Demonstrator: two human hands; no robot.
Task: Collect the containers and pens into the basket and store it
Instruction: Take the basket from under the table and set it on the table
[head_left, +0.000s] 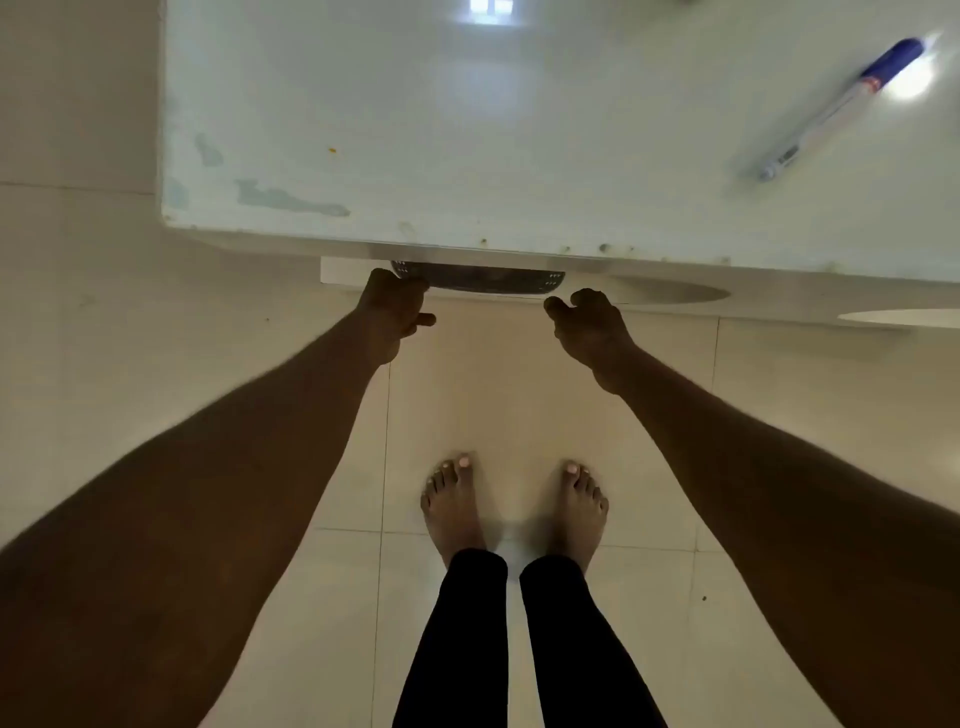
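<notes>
**Both hands at a dark basket below the table's near edge**

Nearest the viewer, two bare feet (514, 506) stand side by side on a pale tiled floor (519, 395), below legs in black trousers (519, 639). Both forearms reach forward and down toward the near edge of the white table (467, 156).

The left hand (392, 314) is at the left end of a dark perforated basket (483, 280), its fingers curled around that end and its thumb pointing right; the fingertips are hidden behind the rim. The right hand (589, 325) lies just beside the basket's right end, its fingers loosely curled and its thumb pointing left toward the basket; whether it touches the basket cannot be told, and it grips nothing visible.

Only a narrow strip of the basket shows, protruding from beneath the table's near edge, roughly midway along the visible part of that edge. The rest is hidden under the tabletop, so its contents cannot be seen.

On the tabletop, toward the far right, a marker pen (841, 109) with a blue cap and a white barrel lies diagonally, the cap end pointing to the far right corner. The near left corner of the table shows worn, discoloured patches along its edge. A bright reflection sits at the far edge of the tabletop.
</notes>
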